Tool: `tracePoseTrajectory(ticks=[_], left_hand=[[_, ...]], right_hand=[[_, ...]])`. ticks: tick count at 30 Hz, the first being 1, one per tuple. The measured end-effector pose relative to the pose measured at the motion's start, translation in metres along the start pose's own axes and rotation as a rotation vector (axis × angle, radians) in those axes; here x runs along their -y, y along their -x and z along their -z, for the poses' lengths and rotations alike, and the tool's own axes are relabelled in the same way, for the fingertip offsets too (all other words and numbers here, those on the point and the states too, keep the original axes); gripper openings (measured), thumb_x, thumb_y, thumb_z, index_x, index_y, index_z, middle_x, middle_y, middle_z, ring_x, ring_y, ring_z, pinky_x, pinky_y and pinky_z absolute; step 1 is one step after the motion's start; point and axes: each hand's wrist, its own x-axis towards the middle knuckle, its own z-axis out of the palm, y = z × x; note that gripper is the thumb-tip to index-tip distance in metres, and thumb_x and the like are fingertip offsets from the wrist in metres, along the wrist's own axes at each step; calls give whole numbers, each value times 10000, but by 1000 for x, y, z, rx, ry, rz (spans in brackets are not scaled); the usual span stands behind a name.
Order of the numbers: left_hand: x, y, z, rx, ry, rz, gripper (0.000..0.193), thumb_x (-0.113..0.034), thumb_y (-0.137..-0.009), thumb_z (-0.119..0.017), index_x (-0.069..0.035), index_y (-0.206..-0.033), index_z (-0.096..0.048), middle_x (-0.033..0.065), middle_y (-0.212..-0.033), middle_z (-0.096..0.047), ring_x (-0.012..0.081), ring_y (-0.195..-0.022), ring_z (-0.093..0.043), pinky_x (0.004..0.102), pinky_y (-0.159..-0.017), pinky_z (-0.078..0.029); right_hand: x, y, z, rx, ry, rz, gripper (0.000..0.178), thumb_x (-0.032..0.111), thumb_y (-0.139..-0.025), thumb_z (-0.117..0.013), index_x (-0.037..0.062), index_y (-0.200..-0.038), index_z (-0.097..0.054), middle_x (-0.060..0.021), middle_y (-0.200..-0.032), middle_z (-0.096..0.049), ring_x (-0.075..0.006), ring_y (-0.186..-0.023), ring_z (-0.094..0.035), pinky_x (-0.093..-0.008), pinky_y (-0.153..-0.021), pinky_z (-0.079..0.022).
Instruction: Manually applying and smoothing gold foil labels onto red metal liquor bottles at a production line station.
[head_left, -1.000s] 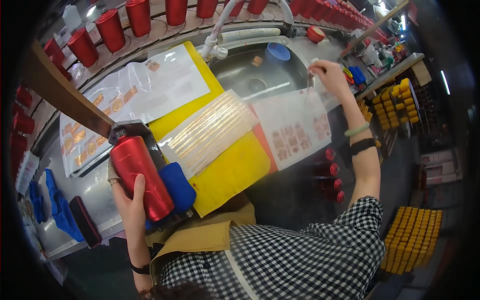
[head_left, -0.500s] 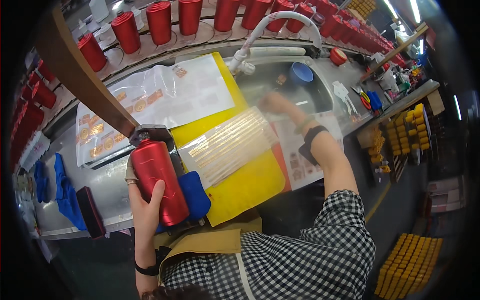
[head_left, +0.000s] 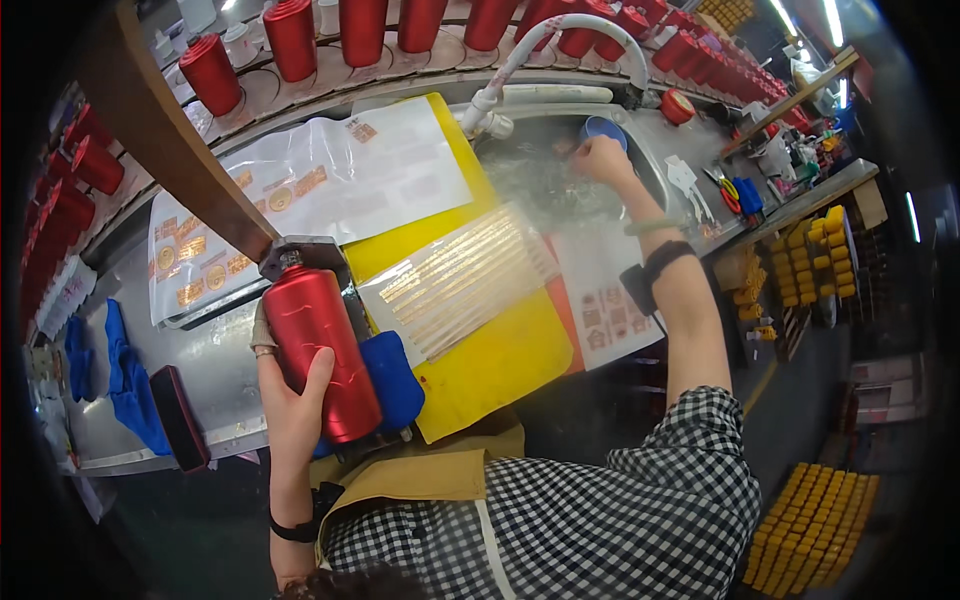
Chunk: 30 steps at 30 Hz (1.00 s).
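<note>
Left hand [head_left: 292, 412] wrapped around red metal bottle [head_left: 318, 322]; blue pad [head_left: 396, 380] just right of it. Right hand [head_left: 602, 160] over sink [head_left: 525, 168] near blue bowl [head_left: 604, 128], fingers bunched, can't tell if holding anything. Gold-striped sheet [head_left: 455, 275] between hands.

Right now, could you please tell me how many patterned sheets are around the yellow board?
3 visible: the large white sheet on the left, the gold-striped sheet across the yellow board's middle, and the pale sheet on the right. Others may be hidden underneath.
</note>
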Motion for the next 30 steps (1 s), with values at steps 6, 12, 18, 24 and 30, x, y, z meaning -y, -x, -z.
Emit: tracePoseTrajectory(ticks=[6, 12, 18, 24, 30], left_hand=[[-1, 0, 2, 6, 11, -22, 757, -99, -964, -693, 5, -1590, -280, 171, -1451, -515, 238, -1297, -551, 377, -1096, -454], [1, 5, 3, -5, 57, -7, 798, -96, -951, -710, -13, -1601, -255, 166, -1439, -527, 235, -1273, -573, 374, -1071, -482], [-5, 1, 3, 81, 139, 6, 847, -129, -961, -709, -23, -1619, -188, 173, -1427, -521, 240, -1265, -579, 379, -1051, -502], [-8, 8, 4, -72, 50, 15, 807, -136, -948, -725, 10, -1587, -254, 170, -1419, -524, 226, -1236, -592, 369, -1030, -508], [-41, 16, 2, 66, 292, -131, 575, -113, -1044, -595, 18, -1551, -357, 102, -1155, -694, 115, -967, -583, 274, -895, -468]], right_hand=[[11, 28, 53, 14, -310, 160, 317, 327, -822, -751, 65, -990, -807, -143, -951, -778, -293, -882, -749, -381, -834, -566], [54, 70, 60, 41, -604, 257, 316, 288, -891, -717, 7, -1018, -789, -63, -825, -735, -125, -761, -650, -301, -724, -512], [111, 143, 46, 256, -794, 325, 277, 153, -982, -609, -6, -1165, -742, 2, -857, -680, -64, -754, -563, -225, -692, -447], [184, 211, 50, 383, -1058, 417, 290, 113, -997, -579, -20, -1212, -721, 23, -771, -619, -39, -701, -483, -222, -632, -390], [243, 278, 64, 511, -1550, 522, 325, 89, -1034, -564, 8, -1340, -638, 58, -732, -569, -5, -656, -460, -181, -581, -350]])
